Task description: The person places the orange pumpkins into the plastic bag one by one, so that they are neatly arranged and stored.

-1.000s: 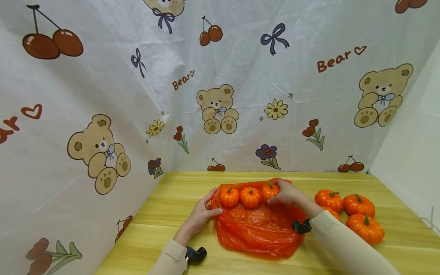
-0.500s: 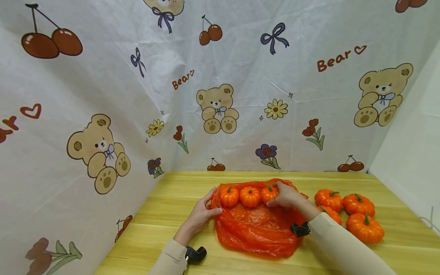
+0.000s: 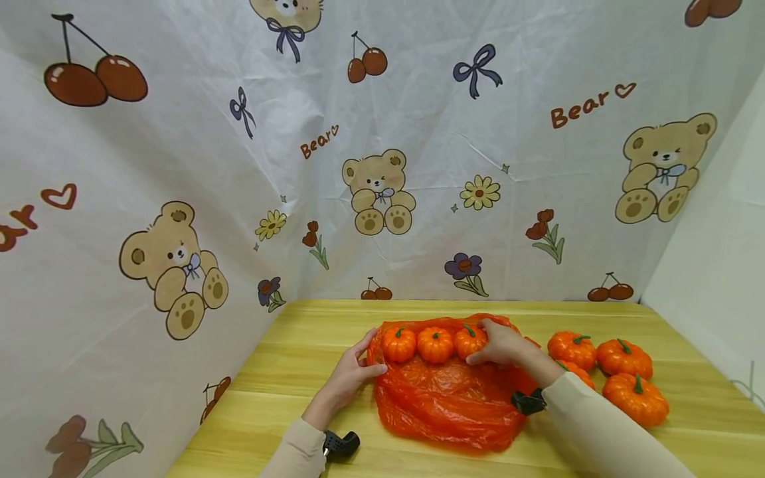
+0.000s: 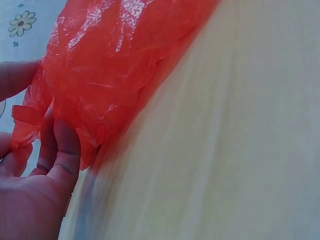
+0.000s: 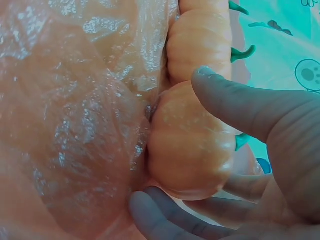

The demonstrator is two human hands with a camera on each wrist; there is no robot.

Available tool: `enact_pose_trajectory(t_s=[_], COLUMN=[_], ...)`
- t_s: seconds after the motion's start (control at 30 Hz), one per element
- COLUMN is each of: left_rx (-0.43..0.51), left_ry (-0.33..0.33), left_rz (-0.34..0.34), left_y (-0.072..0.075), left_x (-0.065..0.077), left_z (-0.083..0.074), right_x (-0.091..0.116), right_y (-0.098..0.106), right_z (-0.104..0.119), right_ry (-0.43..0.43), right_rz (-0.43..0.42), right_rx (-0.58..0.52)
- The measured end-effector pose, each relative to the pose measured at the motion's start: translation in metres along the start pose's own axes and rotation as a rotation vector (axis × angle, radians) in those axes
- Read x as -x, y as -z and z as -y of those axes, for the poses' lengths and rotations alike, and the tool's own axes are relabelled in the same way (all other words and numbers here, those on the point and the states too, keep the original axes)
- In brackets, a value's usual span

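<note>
A thin red-orange plastic bag lies spread in front of me with its mouth up. Along its far side stand three small orange pumpkins in a row: the left pumpkin, the middle pumpkin and the right pumpkin, all with green stems. My left hand grips the bag's left edge, plastic between thumb and fingers in the left wrist view. My right hand holds the right pumpkin, its thumb over one side and fingers curled around the other in the right wrist view.
Several more pumpkins stand on the wooden table to the right, one partly behind my right sleeve. A white cloth printed with bears forms walls at the back and left.
My right hand stays at the right pumpkin, shifted slightly rightward, and more of that pumpkin shows. The bag's right edge has spread a little outward. My left hand keeps its place.
</note>
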State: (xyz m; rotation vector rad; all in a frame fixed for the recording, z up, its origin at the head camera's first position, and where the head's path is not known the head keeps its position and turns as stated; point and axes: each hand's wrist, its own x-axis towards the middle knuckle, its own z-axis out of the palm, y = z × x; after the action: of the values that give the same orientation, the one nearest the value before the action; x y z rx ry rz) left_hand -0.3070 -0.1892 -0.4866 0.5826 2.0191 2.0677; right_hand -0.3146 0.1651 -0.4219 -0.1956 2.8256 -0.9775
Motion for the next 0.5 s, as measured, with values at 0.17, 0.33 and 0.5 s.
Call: enact_pose_trajectory(t_s=[0.17, 0.33, 0.5], left_rx=[0.003, -0.012, -0.011], left_ry=[-0.002, 0.001, 0.004], left_rz=[0.001, 0.002, 0.0], left_y=[0.0, 0.001, 0.001], left_x=[-0.001, -0.003, -0.002], left_z=[0.002, 0.004, 0.003], right_x=[0.005, 0.012, 0.023], right_y=[0.009, 0.015, 0.022], right_z=[0.003, 0.006, 0.01], right_ry=[0.042, 0.095, 0.131], right_rz=[-0.009, -0.014, -0.013], right_rx=[0.076, 0.112, 0.129])
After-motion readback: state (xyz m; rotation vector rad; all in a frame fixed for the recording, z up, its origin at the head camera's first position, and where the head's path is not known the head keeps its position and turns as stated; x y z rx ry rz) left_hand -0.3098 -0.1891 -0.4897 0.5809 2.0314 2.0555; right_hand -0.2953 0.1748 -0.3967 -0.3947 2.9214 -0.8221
